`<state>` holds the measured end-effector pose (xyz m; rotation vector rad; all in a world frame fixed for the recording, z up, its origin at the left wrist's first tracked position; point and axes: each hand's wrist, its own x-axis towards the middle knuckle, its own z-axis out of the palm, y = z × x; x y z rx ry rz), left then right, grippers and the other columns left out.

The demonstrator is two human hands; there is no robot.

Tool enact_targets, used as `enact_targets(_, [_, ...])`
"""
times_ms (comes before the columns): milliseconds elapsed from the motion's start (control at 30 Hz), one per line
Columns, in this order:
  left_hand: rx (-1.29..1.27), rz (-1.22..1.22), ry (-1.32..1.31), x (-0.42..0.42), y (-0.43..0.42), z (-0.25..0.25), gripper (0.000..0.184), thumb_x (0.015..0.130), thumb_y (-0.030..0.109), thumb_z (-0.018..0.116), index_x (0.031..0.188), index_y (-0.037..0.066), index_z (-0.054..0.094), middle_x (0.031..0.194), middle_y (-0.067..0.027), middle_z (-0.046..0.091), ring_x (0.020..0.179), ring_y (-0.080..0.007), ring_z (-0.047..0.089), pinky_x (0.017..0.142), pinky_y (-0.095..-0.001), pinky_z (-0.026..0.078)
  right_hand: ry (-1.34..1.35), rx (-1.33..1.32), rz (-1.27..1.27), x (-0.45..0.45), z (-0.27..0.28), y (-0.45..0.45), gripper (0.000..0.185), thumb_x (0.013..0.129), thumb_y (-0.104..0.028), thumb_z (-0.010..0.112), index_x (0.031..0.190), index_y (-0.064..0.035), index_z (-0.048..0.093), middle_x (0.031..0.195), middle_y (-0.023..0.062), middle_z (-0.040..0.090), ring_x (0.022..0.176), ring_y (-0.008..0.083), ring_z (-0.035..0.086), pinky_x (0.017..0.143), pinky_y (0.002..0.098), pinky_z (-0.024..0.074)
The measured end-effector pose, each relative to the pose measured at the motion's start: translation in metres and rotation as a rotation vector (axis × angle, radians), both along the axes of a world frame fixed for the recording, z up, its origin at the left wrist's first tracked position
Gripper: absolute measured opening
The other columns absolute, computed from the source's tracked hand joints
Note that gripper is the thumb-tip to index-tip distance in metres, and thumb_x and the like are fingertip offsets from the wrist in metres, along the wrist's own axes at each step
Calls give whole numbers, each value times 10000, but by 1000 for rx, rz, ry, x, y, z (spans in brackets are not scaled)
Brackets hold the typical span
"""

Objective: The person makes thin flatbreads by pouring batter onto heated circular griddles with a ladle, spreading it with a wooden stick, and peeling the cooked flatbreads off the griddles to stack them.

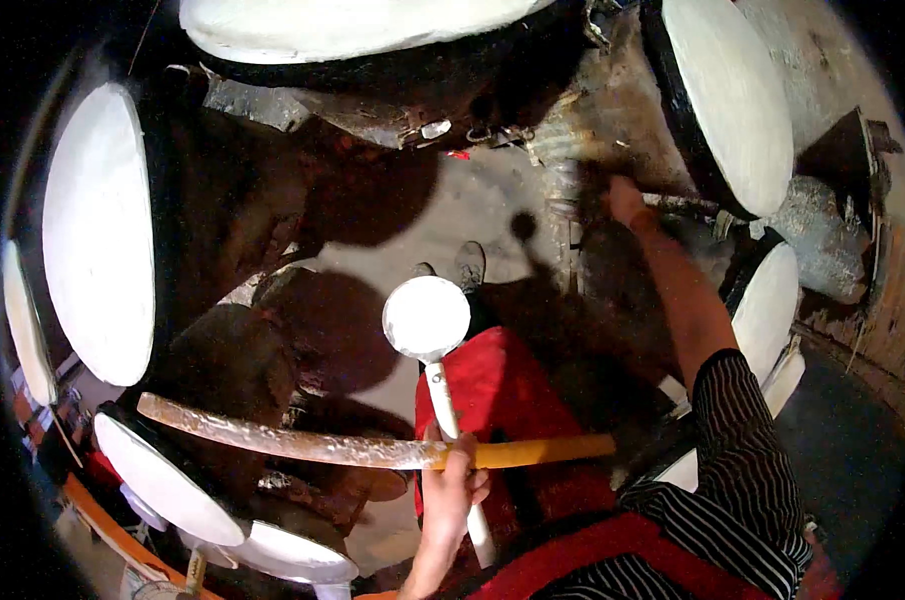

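My left hand [455, 485] is closed around two things that cross in its grip. One is a white, ladle-like tool with a round flat-looking head [427, 316] and a long pale handle. The other is a long curved wooden stick [303, 438], smeared white on its left part and yellow-brown at its right end. My right arm stretches forward to the right, and my right hand [628, 200] is beside a dark bar-like part below a large white round. Its fingers are in shadow, so their grip is hard to make out.
Large white rounds with dark edges surround me: one at the left [98, 235], one at the front [363, 25], one at the right [733, 100]. More stand lower left and right. Grey floor [483, 200] shows between them. A red apron [503, 390] covers my lap.
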<state>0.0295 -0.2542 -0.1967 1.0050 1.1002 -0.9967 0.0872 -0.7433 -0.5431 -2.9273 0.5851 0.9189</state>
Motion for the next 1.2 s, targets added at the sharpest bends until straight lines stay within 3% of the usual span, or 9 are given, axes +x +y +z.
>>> enact_targets(100, [-9,-35,1,-7,4,-3,175,871,117,435,1019,138,343,730,14,396,471,-41,321,380,-178,257,-335,138,108,-6,-9,-4,354,804,-170,545,1106,12,512,1053,233,536,999,389,511,854,443,420])
enact_targets(200, [7,-113,-38,-9,6,-7,181,868,113,432,1027,136,349,720,12,394,474,-42,331,381,-176,267,-127,161,-89,13,48,55,283,803,-154,532,1020,27,546,978,250,558,969,388,523,838,438,421])
enact_targets(333, [43,-226,-91,-16,3,2,185,869,113,429,1040,130,361,707,10,392,478,-53,345,385,-174,276,-598,500,-116,-74,32,131,146,778,-84,484,838,-74,617,657,90,586,552,251,519,488,384,412])
enact_targets(500, [74,-367,-240,-37,0,12,140,902,168,442,1020,114,392,709,2,417,479,-64,375,378,-176,277,10,1492,-95,-152,278,289,318,862,-297,528,981,-3,503,780,95,581,676,193,510,600,348,435])
enact_targets(600, [-145,-541,-364,-48,16,9,132,906,183,452,992,91,411,711,0,432,479,-59,376,378,-176,273,-283,1195,-112,-193,373,348,744,802,-273,593,1369,-22,181,1076,229,543,967,347,550,812,387,460])
enact_targets(767, [-249,-819,-422,-66,-17,73,317,876,351,549,941,55,454,668,26,370,495,-30,331,369,-156,241,-823,689,-741,-265,388,402,463,815,-169,527,1238,-14,421,999,187,568,849,312,586,723,380,481])
enact_targets(933, [-470,-759,-228,-98,-14,67,331,843,117,495,1120,-44,410,695,-16,390,502,-54,320,369,-162,252,-793,76,-1017,-384,408,369,157,781,-162,596,881,-66,521,827,131,585,713,290,595,603,382,475])
enact_targets(1133, [-691,-568,63,-139,18,57,224,863,55,451,1045,-64,399,683,-30,367,531,-69,331,370,-162,295,-701,-324,-1040,-480,427,320,774,648,-317,717,1278,-36,365,924,113,566,757,255,601,634,370,488])
enact_targets(1200, [-631,-943,-323,-144,30,51,219,873,196,486,1001,18,491,718,-3,477,591,-65,444,480,-191,380,-610,-532,-907,-496,412,311,846,610,-380,724,1288,-50,342,936,124,562,715,239,605,556,361,480])
